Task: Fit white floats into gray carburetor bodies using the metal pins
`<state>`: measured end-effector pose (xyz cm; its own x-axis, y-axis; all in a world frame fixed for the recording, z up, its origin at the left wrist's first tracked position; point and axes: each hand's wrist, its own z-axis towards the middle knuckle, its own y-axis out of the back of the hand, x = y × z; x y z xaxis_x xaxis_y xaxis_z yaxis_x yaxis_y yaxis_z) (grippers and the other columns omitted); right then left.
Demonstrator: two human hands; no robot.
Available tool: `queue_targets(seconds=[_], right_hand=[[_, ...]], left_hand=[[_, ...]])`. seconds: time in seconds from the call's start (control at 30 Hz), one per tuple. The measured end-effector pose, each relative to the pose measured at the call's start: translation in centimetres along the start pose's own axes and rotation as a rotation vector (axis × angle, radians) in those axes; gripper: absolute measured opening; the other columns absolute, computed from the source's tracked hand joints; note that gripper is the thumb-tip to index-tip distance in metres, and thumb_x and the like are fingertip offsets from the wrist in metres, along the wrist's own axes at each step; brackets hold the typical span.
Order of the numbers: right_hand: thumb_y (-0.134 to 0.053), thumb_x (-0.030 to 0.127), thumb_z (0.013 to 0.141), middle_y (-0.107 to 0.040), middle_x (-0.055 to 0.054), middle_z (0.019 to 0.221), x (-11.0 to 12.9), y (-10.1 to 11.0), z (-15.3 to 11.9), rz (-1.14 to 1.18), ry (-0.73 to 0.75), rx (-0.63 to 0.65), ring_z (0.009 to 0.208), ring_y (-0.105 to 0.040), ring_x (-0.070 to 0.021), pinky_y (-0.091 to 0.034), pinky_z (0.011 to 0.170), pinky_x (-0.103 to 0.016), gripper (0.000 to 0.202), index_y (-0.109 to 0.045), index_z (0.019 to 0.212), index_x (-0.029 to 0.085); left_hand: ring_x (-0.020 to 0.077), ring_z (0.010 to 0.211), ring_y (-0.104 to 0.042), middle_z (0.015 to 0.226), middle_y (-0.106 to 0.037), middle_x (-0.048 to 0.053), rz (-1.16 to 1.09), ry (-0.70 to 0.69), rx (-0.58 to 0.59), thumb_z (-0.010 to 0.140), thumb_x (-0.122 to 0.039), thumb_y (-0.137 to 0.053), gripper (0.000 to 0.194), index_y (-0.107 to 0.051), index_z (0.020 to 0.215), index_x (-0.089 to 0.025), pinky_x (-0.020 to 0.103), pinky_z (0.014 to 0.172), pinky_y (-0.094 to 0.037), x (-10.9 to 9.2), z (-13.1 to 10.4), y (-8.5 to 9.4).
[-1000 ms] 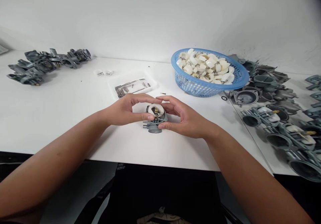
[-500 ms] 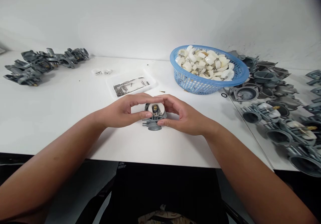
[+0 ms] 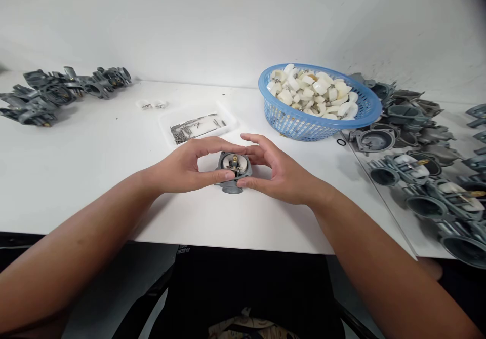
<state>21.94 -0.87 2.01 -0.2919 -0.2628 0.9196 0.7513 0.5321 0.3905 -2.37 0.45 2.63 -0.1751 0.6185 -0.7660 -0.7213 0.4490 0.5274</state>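
A grey metal carburetor body [image 3: 232, 188] sits on the white table between my hands, its round chamber facing up. Inside that chamber lies a white plastic float [image 3: 243, 164] around a brass jet [image 3: 235, 159]. My left hand [image 3: 184, 167] curves around the left and far sides, its thumb lying at the near edge of the chamber. From the right, my right hand [image 3: 284, 173] grips the body with its thumb in front and fingers behind. Its index finger is raised off the part. The fingertips behind the carburetor are partly hidden.
A blue basket [image 3: 322, 122] full of white floats stands at the back right. Behind my left hand is a white tray [image 3: 230, 124] of thin metal pins. Two floats [image 3: 152, 105] lie farther left. More carburetor bodies [image 3: 56, 93] stand at the left, others [image 3: 425, 204] at the right.
My right index finger has lifted away from the carburetor. The float now appears deeper in the chamber, with more of its rim showing. The view has shifted slightly.
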Motion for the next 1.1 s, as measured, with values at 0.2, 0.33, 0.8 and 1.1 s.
queue_targets(seconds=[0.2,0.33,0.8,1.1], right_hand=[[-0.078,0.045,0.079,-0.053,-0.010,0.145,-0.2,-0.1,0.0,-0.039,0.005,-0.033,0.135,-0.049,-0.0309,-0.040,0.111,-0.058,0.087,-0.029,0.151,0.036],[-0.076,0.049,0.080,-0.054,-0.010,0.144,-0.1,0.0,0.0,-0.080,0.011,-0.026,0.135,-0.049,-0.0315,-0.042,0.109,-0.057,0.085,-0.031,0.151,0.034],[-0.076,0.049,0.080,-0.058,-0.008,0.137,0.3,-0.7,0.6,-0.223,0.190,-0.153,0.127,-0.055,-0.0303,-0.045,0.109,-0.051,0.062,-0.053,0.134,0.028],[-0.075,0.056,0.078,-0.066,-0.008,0.122,-1.1,-1.1,1.1,-0.184,0.072,-0.199,0.110,-0.063,-0.0368,-0.057,0.085,-0.055,0.053,-0.059,0.123,0.033]], left_hand=[[0.0260,0.120,-0.063,0.125,-0.069,0.011,-0.092,0.047,-0.029,0.082,-0.022,-0.077,0.048,-0.065,0.128,-0.022,0.041,0.105,-0.051,0.3,-0.1,-0.1],[0.0257,0.121,-0.063,0.124,-0.069,0.011,-0.142,0.037,-0.018,0.081,-0.021,-0.078,0.051,-0.063,0.129,-0.022,0.042,0.108,-0.049,0.7,0.0,-0.1],[0.0254,0.119,-0.062,0.117,-0.067,0.013,-0.308,0.055,-0.037,0.078,-0.022,-0.080,0.041,-0.060,0.114,-0.017,0.046,0.106,-0.049,1.5,0.3,-0.4],[0.0256,0.123,-0.061,0.121,-0.067,0.013,-0.259,0.076,-0.053,0.074,-0.034,-0.084,0.052,-0.057,0.115,-0.019,0.046,0.110,-0.045,1.5,0.5,0.1]])
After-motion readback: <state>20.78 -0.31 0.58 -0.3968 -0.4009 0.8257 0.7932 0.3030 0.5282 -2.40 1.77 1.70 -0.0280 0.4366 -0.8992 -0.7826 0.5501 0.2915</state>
